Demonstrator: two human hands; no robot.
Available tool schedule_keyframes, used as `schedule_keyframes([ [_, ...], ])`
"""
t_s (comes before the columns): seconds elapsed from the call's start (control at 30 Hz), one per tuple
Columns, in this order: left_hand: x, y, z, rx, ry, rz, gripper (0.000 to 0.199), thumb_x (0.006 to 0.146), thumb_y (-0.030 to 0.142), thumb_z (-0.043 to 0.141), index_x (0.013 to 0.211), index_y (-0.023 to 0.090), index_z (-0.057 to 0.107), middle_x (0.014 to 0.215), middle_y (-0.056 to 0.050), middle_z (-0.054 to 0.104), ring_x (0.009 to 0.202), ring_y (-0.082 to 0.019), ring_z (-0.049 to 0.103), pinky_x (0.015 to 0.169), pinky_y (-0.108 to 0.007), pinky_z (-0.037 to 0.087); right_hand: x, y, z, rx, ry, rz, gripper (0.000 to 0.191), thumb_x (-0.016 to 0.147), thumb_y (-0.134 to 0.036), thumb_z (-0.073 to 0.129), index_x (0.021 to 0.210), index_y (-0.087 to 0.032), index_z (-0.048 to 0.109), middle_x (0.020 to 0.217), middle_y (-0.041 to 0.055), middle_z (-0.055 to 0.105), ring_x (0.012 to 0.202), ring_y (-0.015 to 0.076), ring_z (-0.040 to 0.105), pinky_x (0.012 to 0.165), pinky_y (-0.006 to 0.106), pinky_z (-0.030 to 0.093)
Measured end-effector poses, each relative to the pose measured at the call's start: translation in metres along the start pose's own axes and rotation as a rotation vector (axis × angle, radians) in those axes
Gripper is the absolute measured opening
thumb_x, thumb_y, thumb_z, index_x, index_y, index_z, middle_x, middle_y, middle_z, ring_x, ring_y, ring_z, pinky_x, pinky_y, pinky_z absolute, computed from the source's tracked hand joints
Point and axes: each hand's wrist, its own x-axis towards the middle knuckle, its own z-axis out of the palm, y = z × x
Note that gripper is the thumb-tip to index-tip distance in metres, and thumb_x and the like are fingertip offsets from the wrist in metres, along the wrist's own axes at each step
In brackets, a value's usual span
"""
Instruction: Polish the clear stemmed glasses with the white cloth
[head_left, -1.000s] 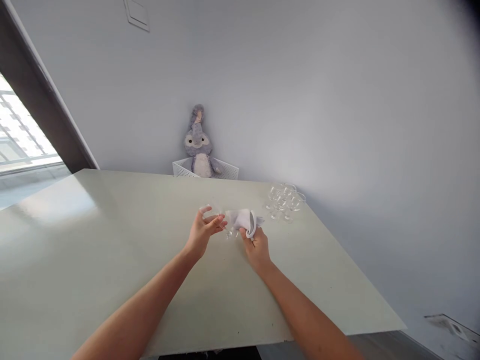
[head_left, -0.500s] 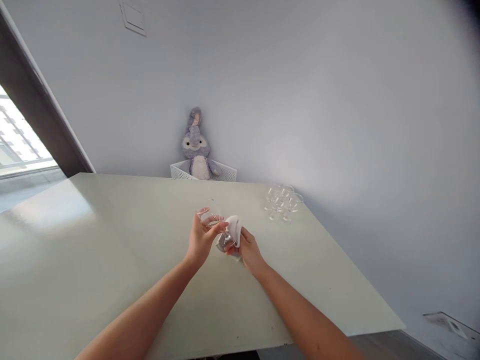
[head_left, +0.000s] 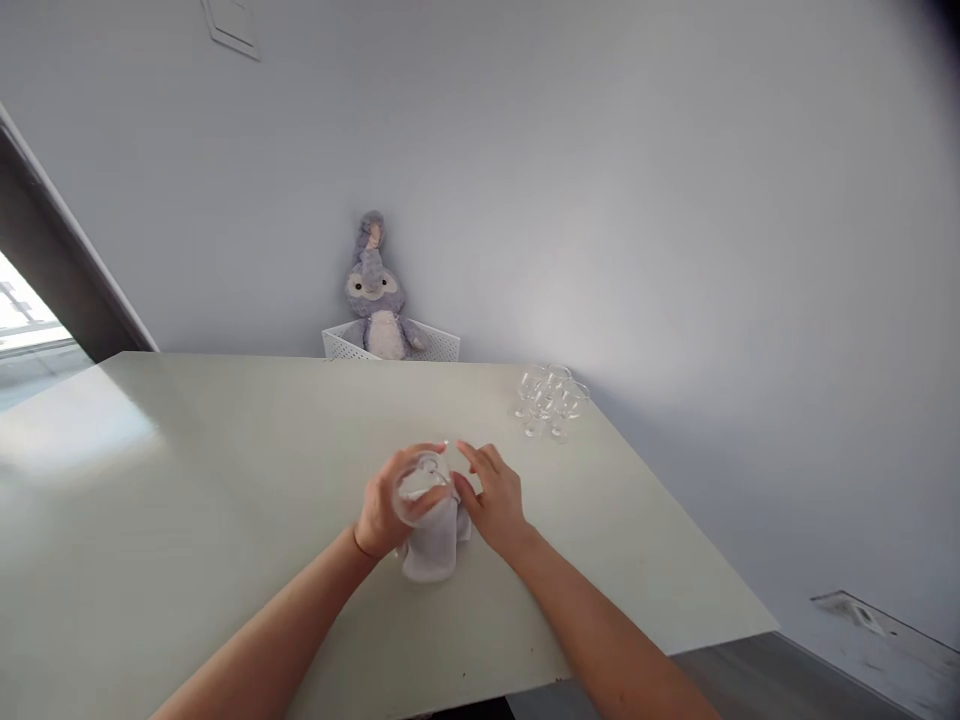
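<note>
A clear stemmed glass point(head_left: 411, 500) is tilted with its rim toward me, and my left hand point(head_left: 386, 505) is wrapped round its bowl. Below and beside the glass hangs a white cloth point(head_left: 433, 552), close above the pale table. My right hand point(head_left: 493, 500) is at the right of the glass; its thumb and fingers are curved and apart, with the thumb touching the cloth's upper edge. The glass's stem and foot are mostly hidden by the cloth and fingers.
Several clear stemmed glasses point(head_left: 551, 402) stand grouped near the right back edge of the pale table point(head_left: 247, 480). Behind the table, a grey plush toy point(head_left: 375, 295) sits in a white perforated basket point(head_left: 442, 346) against the wall.
The glass has turned so its rim faces me, with my left hand now around the bowl. My right hand's fingers have loosened from the cloth, which now hangs lower. The view has shifted slightly right.
</note>
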Motion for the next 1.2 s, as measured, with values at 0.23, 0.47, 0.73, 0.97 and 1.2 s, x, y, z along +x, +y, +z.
schedule_keyframes([
  [0.23, -0.006, 0.004, 0.013, 0.006, -0.306, -0.060, 0.044, 0.069, 0.032, 0.065, 0.109, 0.023, 0.052, 0.120, -0.009, 0.055, 0.115, -0.026, 0.047, 0.100, -0.045, 0.032, 0.000, 0.011, 0.010, 0.138, -0.099, 0.011, 0.021, 0.080, -0.032, 0.046, 0.087, -0.021, 0.062, 0.077, 0.0040, 0.059, 0.069, 0.0157, 0.054, 0.060, 0.025, 0.043],
  [0.47, 0.003, -0.022, 0.002, 0.501, -0.516, 0.029, 0.049, 0.080, 0.043, 0.050, 0.124, 0.024, 0.042, 0.127, -0.009, 0.047, 0.120, -0.025, 0.038, 0.101, -0.046, 0.026, 0.023, 0.060, -0.024, 0.139, 0.031, 0.387, 0.034, 0.080, -0.045, 0.041, 0.079, -0.017, 0.061, 0.071, 0.0038, 0.062, 0.067, 0.0169, 0.055, 0.067, 0.027, 0.040],
  [0.73, -0.005, -0.040, 0.002, 0.587, -0.653, -0.082, 0.042, 0.083, 0.050, 0.038, 0.113, 0.025, 0.055, 0.128, -0.008, 0.047, 0.122, -0.026, 0.036, 0.100, -0.045, 0.026, 0.001, 0.136, -0.062, -0.065, -0.045, 0.654, 0.039, 0.079, -0.044, 0.036, 0.054, -0.019, 0.050, 0.062, 0.0030, 0.057, 0.060, 0.0159, 0.052, 0.061, 0.026, 0.036],
  [0.97, -0.004, -0.038, 0.001, 0.531, -0.663, -0.088, 0.038, 0.084, 0.048, 0.037, 0.104, 0.026, 0.060, 0.122, -0.005, 0.053, 0.118, -0.025, 0.040, 0.099, -0.042, 0.028, 0.007, 0.156, -0.060, -0.106, -0.131, 0.749, 0.043, 0.078, -0.043, 0.035, 0.045, -0.018, 0.049, 0.060, 0.0044, 0.059, 0.049, 0.0127, 0.048, 0.051, 0.025, 0.032],
  [1.2, -0.002, -0.037, 0.001, 0.452, -0.665, -0.092, 0.035, 0.083, 0.045, 0.041, 0.100, 0.024, 0.061, 0.118, -0.006, 0.055, 0.115, -0.025, 0.042, 0.097, -0.041, 0.029, 0.009, 0.160, -0.059, -0.109, -0.153, 0.775, 0.036, 0.078, -0.044, 0.038, 0.056, -0.017, 0.051, 0.064, 0.0048, 0.062, 0.049, 0.0122, 0.049, 0.050, 0.024, 0.032],
])
